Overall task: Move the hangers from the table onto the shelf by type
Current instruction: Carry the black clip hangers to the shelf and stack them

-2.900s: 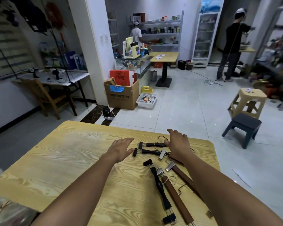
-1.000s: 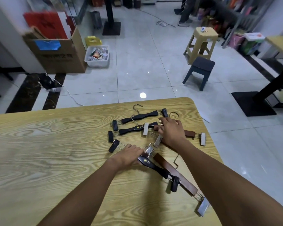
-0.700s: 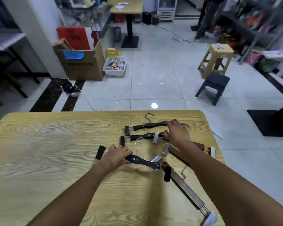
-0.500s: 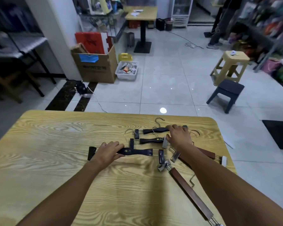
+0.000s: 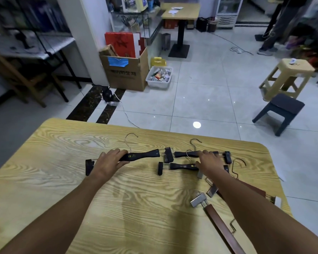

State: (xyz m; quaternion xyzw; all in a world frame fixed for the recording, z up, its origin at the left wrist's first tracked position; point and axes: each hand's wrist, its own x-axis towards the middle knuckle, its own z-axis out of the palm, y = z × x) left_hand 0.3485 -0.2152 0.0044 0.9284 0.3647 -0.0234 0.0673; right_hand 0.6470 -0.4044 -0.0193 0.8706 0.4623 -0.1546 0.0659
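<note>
On the wooden table [image 5: 44,180] lie black clip hangers and brown wooden clip hangers. My left hand [image 5: 108,162] grips the left part of one black hanger [image 5: 141,155], set apart at the left. My right hand [image 5: 209,162] rests on two more black hangers, one farther [image 5: 187,154] and one nearer [image 5: 182,166]. A brown hanger with a metal clip [image 5: 220,224] lies near the table's right front. Another brown hanger [image 5: 253,189] is partly hidden under my right forearm.
Beyond the table on the tiled floor stand a cardboard box [image 5: 125,70], a white bin [image 5: 160,77], a dark stool [image 5: 281,110] and a beige stool [image 5: 286,76]. A cable [image 5: 125,110] runs across the floor. A person's legs [image 5: 275,30] are at the far right.
My left hand has slid one black hanger leftward, away from the pile. My right hand stays on the other two black hangers. The camera has tilted up and shifted.
</note>
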